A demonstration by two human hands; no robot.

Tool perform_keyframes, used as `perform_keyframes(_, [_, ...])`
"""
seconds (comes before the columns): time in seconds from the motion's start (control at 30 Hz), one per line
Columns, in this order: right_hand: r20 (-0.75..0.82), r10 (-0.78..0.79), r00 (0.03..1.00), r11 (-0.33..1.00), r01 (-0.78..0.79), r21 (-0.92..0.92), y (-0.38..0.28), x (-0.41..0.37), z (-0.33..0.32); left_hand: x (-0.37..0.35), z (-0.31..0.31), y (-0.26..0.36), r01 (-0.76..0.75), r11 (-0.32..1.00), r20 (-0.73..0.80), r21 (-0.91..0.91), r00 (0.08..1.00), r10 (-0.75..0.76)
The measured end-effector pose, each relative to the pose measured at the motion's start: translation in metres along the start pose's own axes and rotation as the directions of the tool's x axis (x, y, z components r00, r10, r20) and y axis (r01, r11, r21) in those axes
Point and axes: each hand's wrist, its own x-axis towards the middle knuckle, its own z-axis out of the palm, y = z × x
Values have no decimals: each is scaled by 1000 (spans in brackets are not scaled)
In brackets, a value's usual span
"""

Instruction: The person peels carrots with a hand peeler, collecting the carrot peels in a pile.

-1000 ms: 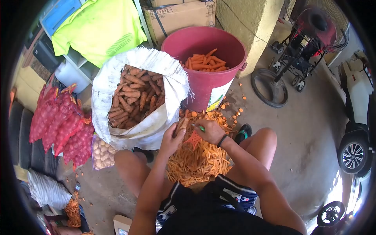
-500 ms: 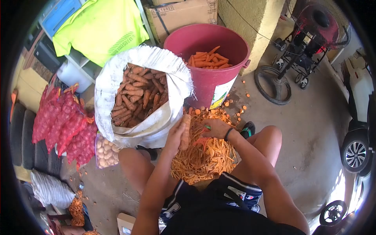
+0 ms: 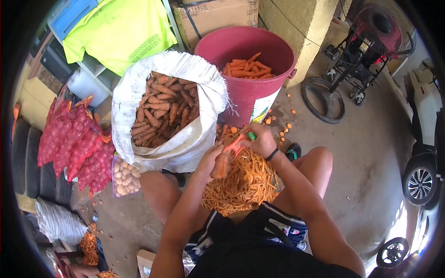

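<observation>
In the head view my left hand (image 3: 210, 160) is closed around an unpeeled carrot (image 3: 222, 167), held low between my knees. My right hand (image 3: 262, 140) grips an orange peeler (image 3: 235, 146) with some green on it, its head at the carrot's upper end. Beneath both hands spreads a heap of carrot peelings (image 3: 241, 191). Just beyond my left hand stands an open white sack (image 3: 174, 155) full of unpeeled carrots (image 3: 160, 107). Peeled carrots (image 3: 248, 69) lie inside a dark red bin (image 3: 234, 99) behind the heap.
Red net bags of onions (image 3: 74, 141) and a bag of potatoes (image 3: 124, 178) sit at the left. Carrot ends (image 3: 282, 134) are scattered by the bin. A pedestal fan (image 3: 330, 99) and a vehicle wheel (image 3: 419, 185) stand at the right. A cardboard box (image 3: 222, 18) is behind.
My right hand has risen from the peelings, bringing the peeler up to the carrot. The carrot has tipped and dropped slightly in my left hand.
</observation>
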Motion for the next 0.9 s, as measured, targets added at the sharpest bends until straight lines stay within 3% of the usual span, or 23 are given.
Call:
perform_keyframes(0.1, [-141,171,975,983,-178,-39,27,9,-16,-10,17,5,39,997,-67,-71,997,-44])
perform_keyframes(0.17, [-186,279,942,957,-289,-30,35,11,-21,-7,2,2,-13,995,40,-99,999,18])
perform_keyframes(0.2, [-141,197,970,980,-199,1,28,8,-17,-6,-5,1,-42,992,92,-118,994,53])
perform_keyframes(0.27, [-48,21,999,997,-17,75,-3,-5,-1,-2,1,7,-64,991,-1,-115,998,64])
perform_keyframes(0.37, [117,-40,992,986,20,164,-28,-17,18,-1,13,7,-104,987,3,-124,994,105])
perform_keyframes(0.47, [106,-71,992,996,65,53,-18,-7,11,0,21,7,-131,983,-67,-125,990,124])
perform_keyframes(0.5, [-22,-86,996,995,85,-46,-1,-4,13,-1,15,7,-80,994,-31,-75,996,77])
perform_keyframes(0.57, [-161,79,984,990,-96,-102,19,9,-10,-5,-2,6,15,1000,32,24,999,-16])
perform_keyframes(0.6, [-231,156,960,976,-187,-116,22,13,-16,-7,2,6,-21,1000,10,-14,1000,21])
perform_keyframes(0.7, [-110,252,961,962,-237,134,18,12,-16,-9,16,17,-110,990,-33,-88,994,107])
perform_keyframes(0.73, [-39,196,980,975,-191,112,5,5,-5,-13,23,25,-119,988,-36,-101,993,116])
perform_keyframes(0.8, [24,-109,994,985,105,134,-27,-9,11,-10,26,24,-138,982,-54,-130,990,132])
perform_keyframes(0.9, [37,-132,991,989,129,72,-26,-7,16,2,11,4,-155,981,-39,-115,988,152])
